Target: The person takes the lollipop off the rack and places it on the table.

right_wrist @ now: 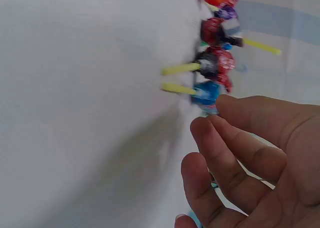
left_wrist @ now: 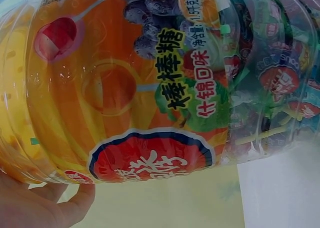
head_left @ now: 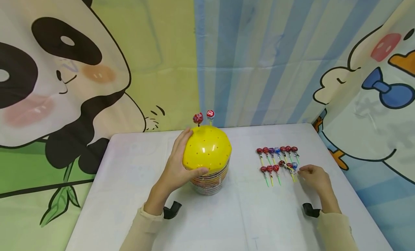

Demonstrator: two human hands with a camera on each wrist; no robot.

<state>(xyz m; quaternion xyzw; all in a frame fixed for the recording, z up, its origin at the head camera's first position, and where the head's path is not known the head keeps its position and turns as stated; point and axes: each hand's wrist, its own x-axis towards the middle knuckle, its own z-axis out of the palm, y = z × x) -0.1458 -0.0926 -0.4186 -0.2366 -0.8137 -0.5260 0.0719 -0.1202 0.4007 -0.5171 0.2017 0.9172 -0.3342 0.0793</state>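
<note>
A clear ribbed jar point(head_left: 210, 184) with an orange label and wrapped candy inside stands upright, its yellow dotted lid point(head_left: 207, 148) on top. My left hand point(head_left: 176, 166) grips the lid, thumb across the near side and fingers round the far left. Two lollipops, one red point(head_left: 198, 118) and one red-and-white point(head_left: 210, 114), stand upright by their sticks in the lid. On the right, my right hand point(head_left: 314, 177) pinches the edge of a blue lollipop point(right_wrist: 206, 93) between thumb and forefinger, at the right end of the nearer row. The other fingers are loosely bent.
Several wrapped lollipops lie in two rows on the white table, a farther row point(head_left: 277, 150) and a nearer row point(head_left: 270, 168). Black wrist mounts point(head_left: 172, 210) stick out at both sleeves. Behind the table hangs a cartoon-printed cloth point(head_left: 253, 63).
</note>
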